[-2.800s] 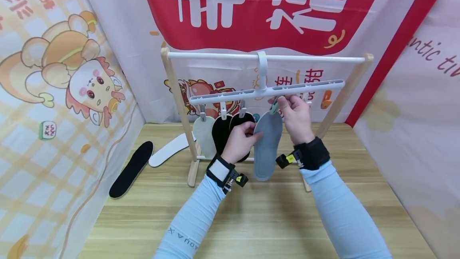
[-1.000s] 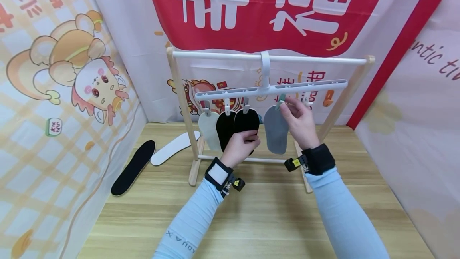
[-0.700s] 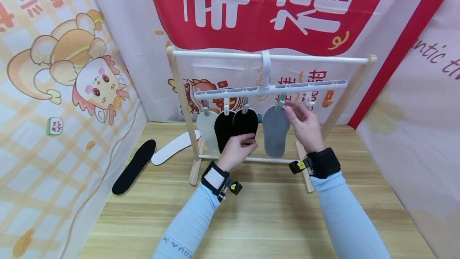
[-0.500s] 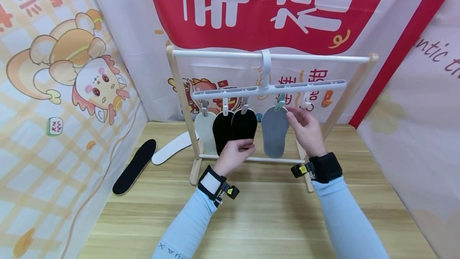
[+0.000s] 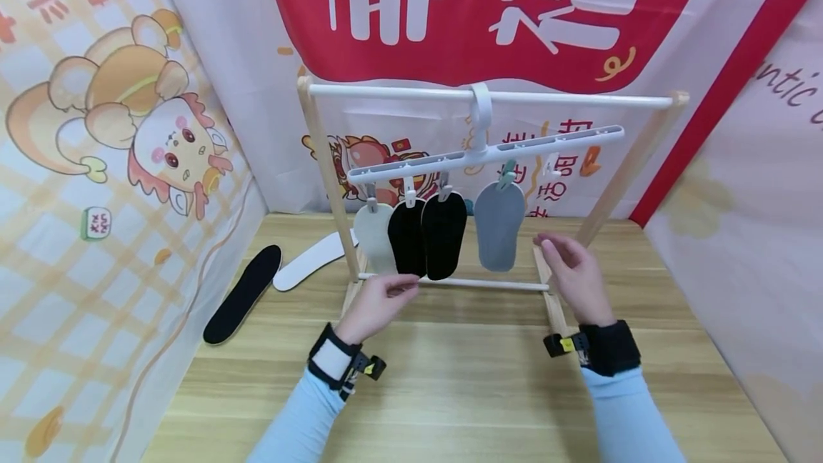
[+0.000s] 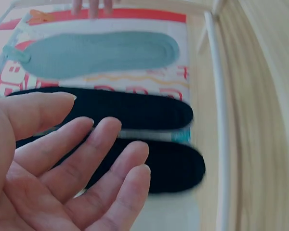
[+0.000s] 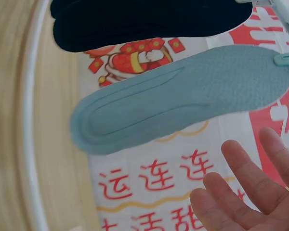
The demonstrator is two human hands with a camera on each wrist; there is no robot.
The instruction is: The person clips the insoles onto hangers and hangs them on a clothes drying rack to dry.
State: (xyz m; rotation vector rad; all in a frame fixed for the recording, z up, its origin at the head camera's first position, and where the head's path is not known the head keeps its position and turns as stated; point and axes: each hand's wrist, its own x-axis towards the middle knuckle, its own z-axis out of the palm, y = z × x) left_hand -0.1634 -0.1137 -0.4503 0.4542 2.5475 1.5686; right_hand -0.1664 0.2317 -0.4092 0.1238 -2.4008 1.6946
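Observation:
A grey insole (image 5: 500, 227) hangs from a green clip (image 5: 507, 176) on the white hanger (image 5: 485, 154). To its left two black insoles (image 5: 444, 236) and a pale insole (image 5: 375, 238) hang from clips of their own. My left hand (image 5: 379, 304) is just below and in front of the pale and black insoles, holding nothing; in the left wrist view its fingers (image 6: 108, 144) are loosely bent. My right hand (image 5: 575, 274) is off to the right of the grey insole, apart from it, with relaxed fingers (image 7: 248, 178) in the right wrist view.
The hanger hooks over the top rail (image 5: 579, 99) of a wood-and-white rack. On the wooden table (image 5: 463, 377), left of the rack, lie a black insole (image 5: 243, 295) and a white insole (image 5: 311, 261). An orange clip (image 5: 589, 161) and a white clip (image 5: 551, 164) hang at the right.
My right hand let go of the green clip and dropped down to the right. My left hand left the grey insole and moved down left. The grey insole now hangs free, and the hanger tilts.

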